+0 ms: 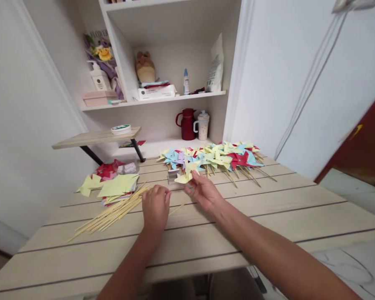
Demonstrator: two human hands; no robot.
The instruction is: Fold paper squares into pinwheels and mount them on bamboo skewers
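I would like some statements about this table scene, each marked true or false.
1. The right hand touches a yellow pinwheel. True.
2. The left hand holds a red jug. False: the red jug stands on the lower shelf, apart from both hands.
3. The wooden sticks lie to the left of the left hand. True.
4. The finished pinwheels are stacked on the shelf. False: they lie on the table.
5. Yellow paper sheets lie on the table near the sticks. True.
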